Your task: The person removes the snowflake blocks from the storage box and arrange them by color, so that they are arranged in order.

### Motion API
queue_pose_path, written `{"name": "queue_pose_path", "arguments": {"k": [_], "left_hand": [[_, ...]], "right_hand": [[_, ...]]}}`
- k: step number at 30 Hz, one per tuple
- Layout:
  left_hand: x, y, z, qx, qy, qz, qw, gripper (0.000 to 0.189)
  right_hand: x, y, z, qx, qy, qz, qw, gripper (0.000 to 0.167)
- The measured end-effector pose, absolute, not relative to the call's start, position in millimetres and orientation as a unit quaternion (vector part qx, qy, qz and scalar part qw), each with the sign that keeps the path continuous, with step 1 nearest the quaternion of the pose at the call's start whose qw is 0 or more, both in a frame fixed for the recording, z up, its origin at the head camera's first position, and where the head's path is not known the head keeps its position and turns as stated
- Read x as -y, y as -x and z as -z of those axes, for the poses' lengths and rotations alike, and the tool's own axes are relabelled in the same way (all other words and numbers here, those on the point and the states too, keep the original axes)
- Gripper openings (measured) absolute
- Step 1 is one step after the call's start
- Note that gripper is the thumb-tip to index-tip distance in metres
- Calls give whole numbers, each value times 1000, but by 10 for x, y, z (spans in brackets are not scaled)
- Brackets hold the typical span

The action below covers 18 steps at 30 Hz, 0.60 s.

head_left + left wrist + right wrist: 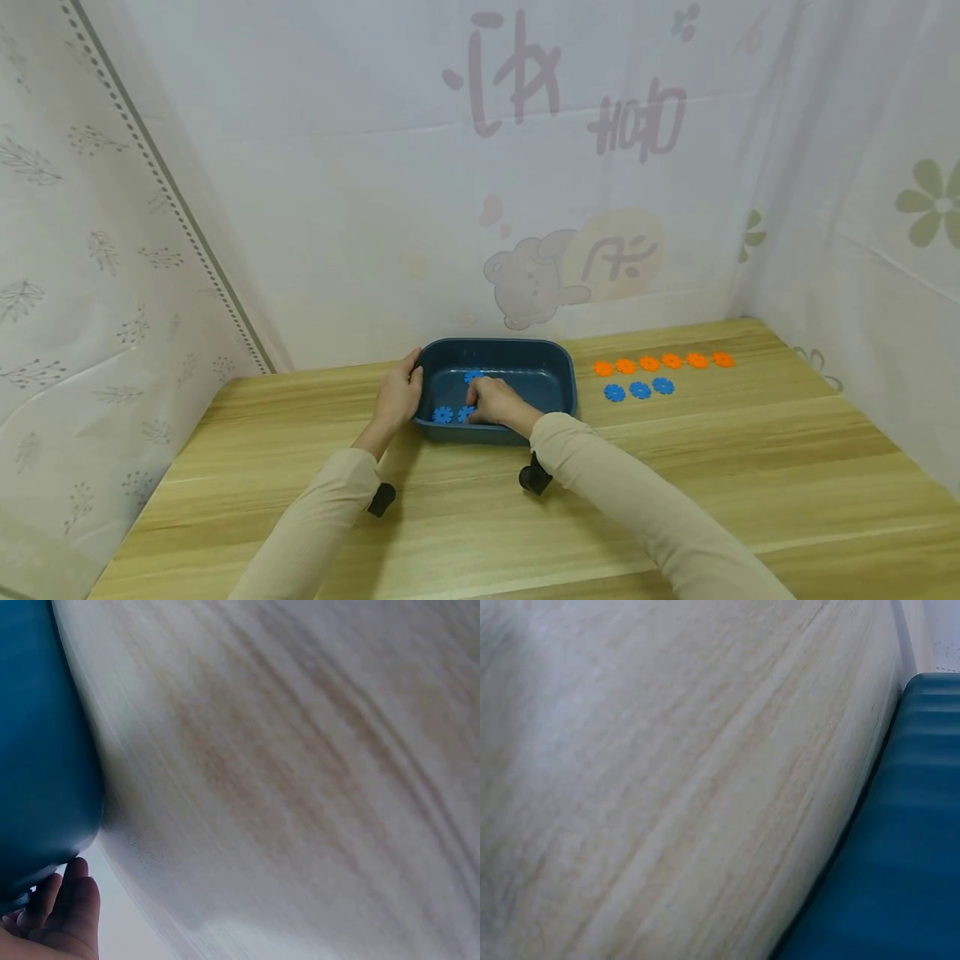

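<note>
A dark blue rectangular plastic basin point(498, 435) stands on the wooden table. My left hand point(397, 393) holds its left side, with the fingers against the outer wall and the thumb by the rim. In the left wrist view, those fingers point(75, 900) touch the basin wall point(45, 750). My right hand point(501, 403) reaches over the front rim into the basin. Its curled fingers pinch a blue flower-shaped disc point(464, 414), partly hidden by the fingertips. Another blue disc point(442, 415) lies left of it, and a third blue disc point(472, 377) lies farther back.
Right of the basin, several orange flower-shaped discs point(648, 363) form a row on the table point(750, 467). In front of them lies a shorter row of three blue discs point(640, 390). A patterned white cloth point(360, 208) hangs behind the table and at both sides.
</note>
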<state>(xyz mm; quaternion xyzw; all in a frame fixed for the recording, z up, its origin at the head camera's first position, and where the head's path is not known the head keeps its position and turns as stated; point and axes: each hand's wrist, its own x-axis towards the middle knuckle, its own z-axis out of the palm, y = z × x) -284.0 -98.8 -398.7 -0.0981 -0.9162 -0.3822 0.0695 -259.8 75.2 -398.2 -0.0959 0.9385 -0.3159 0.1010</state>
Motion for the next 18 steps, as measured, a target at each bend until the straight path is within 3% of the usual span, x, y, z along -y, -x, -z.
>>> {"name": "queue_pose_path", "arguments": {"k": [9,18], "left_hand": [[991,2834,3980,915,101,383,75,43],[995,2823,3976,915,103,381,77,43]], "right_hand": [[-790,2589,3970,-945,92,307,70,29],[-900,2535,3926,-935,126,329,29,22]]}}
